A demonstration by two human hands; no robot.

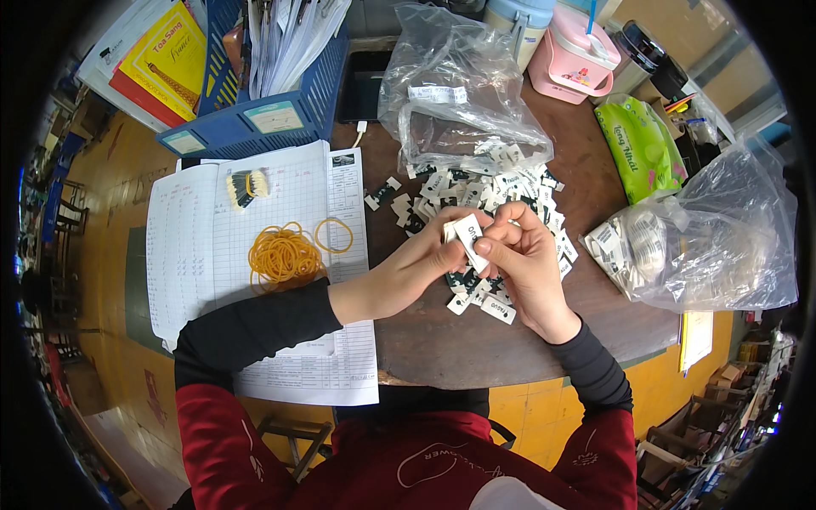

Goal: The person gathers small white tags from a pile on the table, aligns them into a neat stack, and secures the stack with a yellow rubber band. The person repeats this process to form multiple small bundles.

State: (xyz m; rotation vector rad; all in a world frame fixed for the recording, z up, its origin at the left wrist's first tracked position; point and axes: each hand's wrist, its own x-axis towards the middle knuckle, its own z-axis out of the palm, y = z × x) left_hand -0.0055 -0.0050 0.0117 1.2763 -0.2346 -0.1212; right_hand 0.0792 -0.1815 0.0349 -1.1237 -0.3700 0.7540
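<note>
the yellow floor (523, 401) showed beyond the near edge of a brown counter (425, 344). at the counter's rear left stood a blue file rack (228, 123); before it lay an open ledger (191, 246). a heap of small white and dark labels (531, 183) was spread at mid-counter, partly under a clear bag (459, 68).

the two hands were together above the heap's near side. the left hand (425, 259) clamped a small stack (470, 242) of white labels between thumb and fingers; the right hand (529, 263) pinched its right-hand edge. a tangle of yellow rubber bands (285, 255) rested on the ledger, with a banded bundle (248, 187) farther back.

in this inspector's judgement, sound handling called for a light, even pinch, edges squared against the fingertips, and faces turned alike, since thin pieces could fan or slip.

the stack's printed face was turned up toward the wearer. its long axis ran steeply from far left to near right, the near end tilted toward the right wrist.
</note>
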